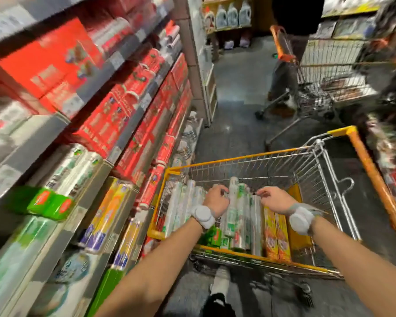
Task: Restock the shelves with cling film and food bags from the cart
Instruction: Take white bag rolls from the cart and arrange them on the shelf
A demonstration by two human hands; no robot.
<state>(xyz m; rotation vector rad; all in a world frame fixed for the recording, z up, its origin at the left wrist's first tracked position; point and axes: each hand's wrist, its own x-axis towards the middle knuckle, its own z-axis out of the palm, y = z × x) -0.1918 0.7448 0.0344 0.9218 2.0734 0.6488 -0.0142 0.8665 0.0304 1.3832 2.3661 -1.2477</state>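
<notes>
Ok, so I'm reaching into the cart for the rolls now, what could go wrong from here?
1. The cling film rolls lean loosely together in the cart; pulling one with your left hand or right hand may topple its neighbours.
2. The green packs seem to jut over the shelf edge beside you; an arm could knock them off.
3. Another cart stands ahead in the aisle, so pushing forward risks a bump.

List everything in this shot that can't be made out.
Head view only:
- Print on the shelf boxes: motion blur.
- Grip of left hand and right hand on the rolls: fingers curl away from the camera.
- Cart floor: covered by rolls and yellow boxes.
- Far cart load: blurred, dim.
</notes>
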